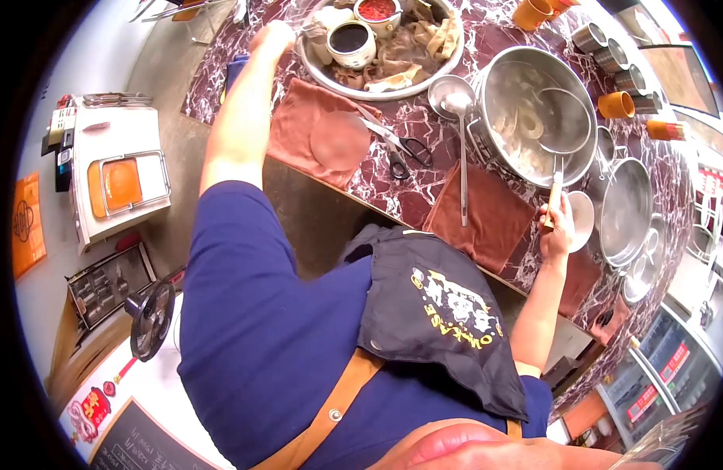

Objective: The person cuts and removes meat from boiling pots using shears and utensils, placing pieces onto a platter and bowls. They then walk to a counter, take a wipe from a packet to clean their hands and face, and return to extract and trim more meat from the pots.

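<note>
My right hand [558, 227] is wrapped round the wooden handle of a round strainer [566, 125]. The strainer's bowl sits inside a large steel pot [472, 129], which holds cloudy liquid and pale pieces of food [526, 121]. At the upper left, my left hand [274, 37] is closed beside a wide metal basin [318, 74]; what it grips, if anything, I cannot make out. In the basin lie brown and tan pieces of food [400, 59], a bowl of dark sauce [352, 39] and a bowl of chopped red stuff [377, 9].
Scissors [400, 145] and a round disc [340, 141] lie by brown cloths [291, 117]. A long-handled ladle [463, 172] rests left of the pot. Another steel pot [625, 211], orange cups [616, 105] and metal canisters [610, 56] stand to the right. A fan [151, 321] is behind at left.
</note>
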The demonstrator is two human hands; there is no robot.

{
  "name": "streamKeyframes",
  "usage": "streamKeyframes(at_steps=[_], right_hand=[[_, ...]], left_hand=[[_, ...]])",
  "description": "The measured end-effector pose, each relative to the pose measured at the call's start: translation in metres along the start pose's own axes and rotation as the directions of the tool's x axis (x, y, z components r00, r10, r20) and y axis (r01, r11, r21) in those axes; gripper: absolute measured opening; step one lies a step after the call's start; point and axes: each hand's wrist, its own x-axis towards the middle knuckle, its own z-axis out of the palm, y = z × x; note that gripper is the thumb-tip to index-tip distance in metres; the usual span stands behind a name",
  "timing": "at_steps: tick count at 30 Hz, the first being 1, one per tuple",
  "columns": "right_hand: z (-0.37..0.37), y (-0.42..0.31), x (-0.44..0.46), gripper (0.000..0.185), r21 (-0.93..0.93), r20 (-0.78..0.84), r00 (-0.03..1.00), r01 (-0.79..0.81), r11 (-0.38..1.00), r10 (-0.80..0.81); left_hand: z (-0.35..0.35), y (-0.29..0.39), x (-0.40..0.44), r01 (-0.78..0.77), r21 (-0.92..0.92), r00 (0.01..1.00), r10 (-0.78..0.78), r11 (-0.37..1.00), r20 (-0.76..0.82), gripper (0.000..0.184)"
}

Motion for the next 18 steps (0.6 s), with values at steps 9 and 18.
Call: streamKeyframes(at_steps=[9, 18], right_hand=[[0.037, 0.008, -0.022, 0.046, 0.123, -0.154, 0.987, -0.024, 0.992, 0.043], [0.085, 0.088, -0.113, 0.035, -0.024, 0.023, 0.973, -0.229, 0.973, 0.229]], left_hand=[[0.082, -0.036, -0.097, -0.411, -0.519, 0.849, 0.107, 0.749, -0.517, 0.027], [0.213, -0.068, -0.174, -0.371, -0.496, 0.812, 0.015, 0.785, -0.584, 0.039]])
